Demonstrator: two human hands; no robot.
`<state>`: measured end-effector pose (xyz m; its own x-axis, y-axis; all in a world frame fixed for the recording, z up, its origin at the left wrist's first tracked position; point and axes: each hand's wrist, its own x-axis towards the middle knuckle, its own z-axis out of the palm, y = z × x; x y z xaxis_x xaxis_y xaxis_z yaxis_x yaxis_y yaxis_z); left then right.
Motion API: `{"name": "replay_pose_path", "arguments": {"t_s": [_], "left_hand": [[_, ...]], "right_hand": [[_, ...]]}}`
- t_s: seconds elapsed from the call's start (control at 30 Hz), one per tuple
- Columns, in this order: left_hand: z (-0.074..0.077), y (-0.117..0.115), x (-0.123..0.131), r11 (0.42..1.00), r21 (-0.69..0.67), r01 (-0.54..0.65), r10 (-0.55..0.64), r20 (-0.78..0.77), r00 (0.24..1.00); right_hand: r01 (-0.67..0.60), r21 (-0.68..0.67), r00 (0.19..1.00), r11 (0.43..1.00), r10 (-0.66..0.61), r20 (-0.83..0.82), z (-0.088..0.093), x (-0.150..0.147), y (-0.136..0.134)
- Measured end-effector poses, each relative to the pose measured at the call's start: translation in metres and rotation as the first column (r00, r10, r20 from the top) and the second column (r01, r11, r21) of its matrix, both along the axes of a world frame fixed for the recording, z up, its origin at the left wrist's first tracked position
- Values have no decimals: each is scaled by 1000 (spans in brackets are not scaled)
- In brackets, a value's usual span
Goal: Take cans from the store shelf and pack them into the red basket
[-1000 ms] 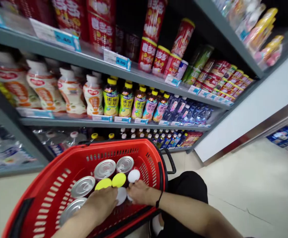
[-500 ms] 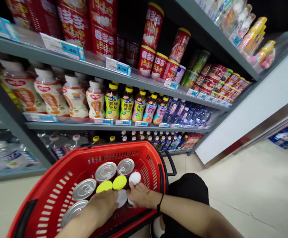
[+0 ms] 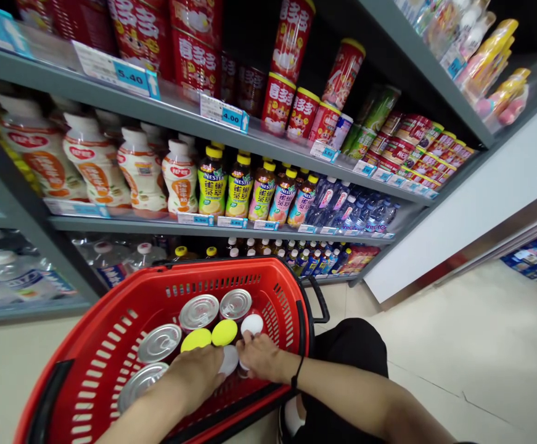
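Head view: both hands are down inside the red basket, meeting over a white-capped bottle that stands upright near the basket's near wall. The left hand lies over it from the left, fingers curled down beside the cap; whether they actually clamp the bottle I cannot tell, since the palm hides them. The right hand comes in from the right, fingertips drawn together and touching the edge of a second white cap just beyond.

The bottle's long axis runs straight up toward the camera, so only its round top shows (its body is hidden). It sits between the 2 hands, about equally close to each. Just behind stand 2 yellow caps and 4 silver can tops.
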<state>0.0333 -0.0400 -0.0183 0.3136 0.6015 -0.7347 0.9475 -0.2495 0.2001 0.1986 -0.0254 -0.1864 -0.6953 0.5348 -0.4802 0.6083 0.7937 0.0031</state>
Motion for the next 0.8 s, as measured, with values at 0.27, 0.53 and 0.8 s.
{"name": "replay_pose_path", "arguments": {"t_s": [0.27, 0.53, 0.8], "left_hand": [[-7, -1, -3, 1000, -10, -26, 26, 53, 998], [15, -1, 1, 999, -38, -33, 35, 33, 999], [-10, -2, -5, 1000, -3, -28, 29, 30, 999]], "right_hand": [[91, -14, 996, 996, -90, 17, -10, 2, -3], [130, -46, 991, 990, -129, 29, -5, 0, -2], [129, -55, 992, 990, -129, -4, -2, 3, -2]]}}
